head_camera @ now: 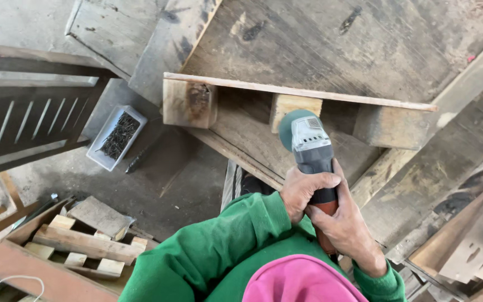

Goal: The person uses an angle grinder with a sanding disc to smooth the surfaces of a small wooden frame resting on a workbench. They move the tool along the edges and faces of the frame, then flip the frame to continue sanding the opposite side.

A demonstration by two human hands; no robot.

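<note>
Where grinder (pixel 310 146) aims: wooden block (pixel 294 106).

Grinder (pixel 310 146) matt plastic; planks (pixel 331 50) rough weathered wood; nails (pixel 119 135) dark metal

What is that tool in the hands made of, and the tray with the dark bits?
The grinder looks like hard plastic: a grey and black body and a teal guard, both smooth and matte. The tray seems to be thin pale plastic or metal; I can't tell which. The nails inside look like dark, dull metal.
</note>
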